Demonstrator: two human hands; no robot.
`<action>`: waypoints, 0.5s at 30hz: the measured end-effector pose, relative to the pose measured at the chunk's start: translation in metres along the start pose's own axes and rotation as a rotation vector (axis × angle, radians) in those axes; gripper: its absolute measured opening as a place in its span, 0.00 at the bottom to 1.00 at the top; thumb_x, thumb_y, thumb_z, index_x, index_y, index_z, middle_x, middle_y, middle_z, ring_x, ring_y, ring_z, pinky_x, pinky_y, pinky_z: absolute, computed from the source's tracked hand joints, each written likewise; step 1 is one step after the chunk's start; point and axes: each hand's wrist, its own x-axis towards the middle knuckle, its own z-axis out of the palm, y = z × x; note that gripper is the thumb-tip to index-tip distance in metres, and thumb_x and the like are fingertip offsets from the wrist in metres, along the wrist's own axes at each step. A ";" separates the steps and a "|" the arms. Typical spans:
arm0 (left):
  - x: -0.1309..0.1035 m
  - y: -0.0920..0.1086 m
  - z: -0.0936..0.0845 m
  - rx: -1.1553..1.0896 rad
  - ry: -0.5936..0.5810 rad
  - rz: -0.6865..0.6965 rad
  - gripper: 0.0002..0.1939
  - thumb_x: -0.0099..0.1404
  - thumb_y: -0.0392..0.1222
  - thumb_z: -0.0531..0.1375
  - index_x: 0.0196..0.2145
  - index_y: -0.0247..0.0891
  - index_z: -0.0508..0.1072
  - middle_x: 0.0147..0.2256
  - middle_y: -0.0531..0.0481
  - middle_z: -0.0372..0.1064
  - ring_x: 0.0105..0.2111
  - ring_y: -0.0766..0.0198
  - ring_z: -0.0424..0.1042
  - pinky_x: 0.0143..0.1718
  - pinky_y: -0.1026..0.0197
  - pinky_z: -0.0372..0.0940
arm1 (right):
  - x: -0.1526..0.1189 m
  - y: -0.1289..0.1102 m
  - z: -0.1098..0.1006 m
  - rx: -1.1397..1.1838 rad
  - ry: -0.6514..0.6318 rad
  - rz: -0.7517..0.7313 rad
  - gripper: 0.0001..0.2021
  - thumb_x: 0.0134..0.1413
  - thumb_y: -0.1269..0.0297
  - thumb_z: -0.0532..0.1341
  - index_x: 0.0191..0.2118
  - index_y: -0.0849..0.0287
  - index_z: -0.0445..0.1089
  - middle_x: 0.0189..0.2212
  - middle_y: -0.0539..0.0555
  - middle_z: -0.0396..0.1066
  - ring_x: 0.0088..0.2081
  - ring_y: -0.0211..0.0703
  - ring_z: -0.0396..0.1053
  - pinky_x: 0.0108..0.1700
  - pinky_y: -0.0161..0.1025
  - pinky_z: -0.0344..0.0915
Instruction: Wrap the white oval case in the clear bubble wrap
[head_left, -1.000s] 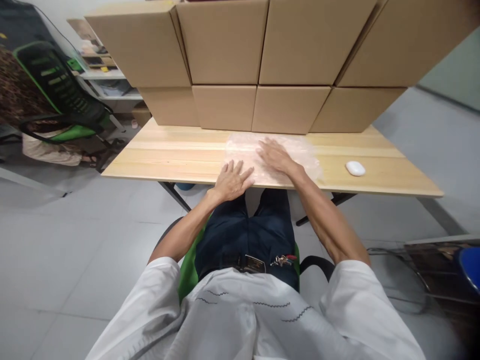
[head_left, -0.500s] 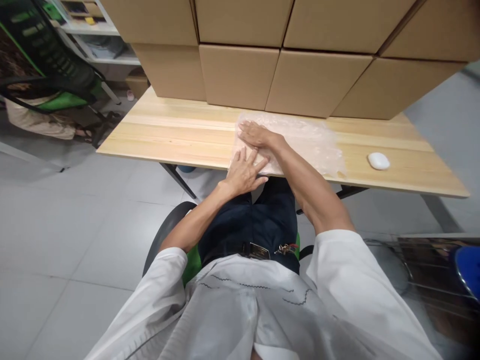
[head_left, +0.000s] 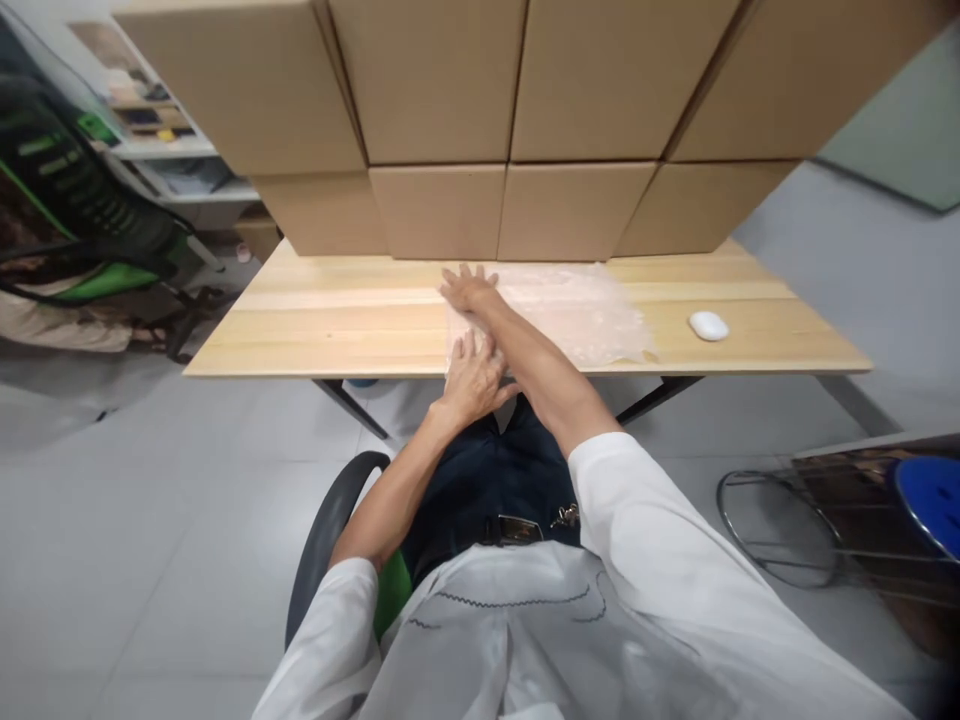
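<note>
Head view: I have both hands spread flat on the bubble wrap sheet (head_left: 570,310) at the tabletop (head_left: 315,325) near edge, left hand (head_left: 474,372) pinning its near-left corner, right hand (head_left: 469,290) crossed over, pressing its far-left corner to keep it smooth.
</note>
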 end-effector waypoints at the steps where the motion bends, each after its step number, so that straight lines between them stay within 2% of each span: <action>1: 0.000 0.000 -0.001 0.013 -0.007 -0.007 0.42 0.90 0.61 0.68 0.91 0.41 0.72 0.93 0.25 0.58 0.91 0.09 0.60 0.91 0.16 0.60 | -0.004 0.000 0.000 0.014 -0.007 -0.010 0.39 0.98 0.44 0.51 1.00 0.49 0.50 1.00 0.68 0.33 0.98 0.83 0.36 0.93 0.89 0.39; 3: 0.000 0.000 -0.003 0.027 -0.019 -0.019 0.40 0.90 0.62 0.67 0.90 0.44 0.74 0.93 0.25 0.59 0.91 0.11 0.60 0.91 0.15 0.60 | -0.016 0.002 0.001 0.034 -0.007 -0.048 0.41 0.98 0.43 0.49 1.01 0.52 0.45 1.00 0.68 0.26 0.99 0.80 0.31 0.95 0.84 0.35; 5: -0.001 0.001 -0.006 0.030 -0.013 -0.024 0.39 0.90 0.62 0.67 0.89 0.44 0.76 0.91 0.24 0.61 0.91 0.13 0.61 0.91 0.16 0.60 | -0.034 0.007 0.006 0.033 0.004 -0.124 0.44 0.97 0.42 0.49 1.01 0.56 0.42 1.00 0.68 0.26 0.99 0.79 0.28 0.96 0.82 0.33; 10: -0.003 0.002 -0.009 0.054 -0.007 -0.024 0.36 0.93 0.61 0.64 0.89 0.46 0.76 0.87 0.26 0.69 0.88 0.18 0.65 0.92 0.20 0.57 | -0.079 0.033 0.018 0.022 -0.040 -0.283 0.43 0.94 0.42 0.50 1.00 0.54 0.52 1.00 0.64 0.35 0.99 0.79 0.32 0.96 0.82 0.35; 12: -0.002 0.002 -0.009 0.063 -0.030 -0.034 0.37 0.93 0.61 0.64 0.91 0.49 0.74 0.88 0.27 0.67 0.90 0.15 0.62 0.92 0.18 0.57 | -0.082 0.045 0.018 0.036 -0.071 -0.277 0.42 0.95 0.43 0.48 1.00 0.55 0.52 1.00 0.64 0.37 0.99 0.78 0.33 0.96 0.82 0.35; 15: 0.000 0.000 -0.007 0.062 -0.041 -0.047 0.40 0.93 0.61 0.66 0.94 0.53 0.69 0.94 0.30 0.57 0.93 0.11 0.57 0.91 0.14 0.56 | -0.069 0.068 0.013 0.039 -0.069 -0.238 0.42 0.95 0.44 0.48 1.00 0.54 0.50 1.00 0.62 0.36 0.99 0.77 0.31 0.96 0.84 0.30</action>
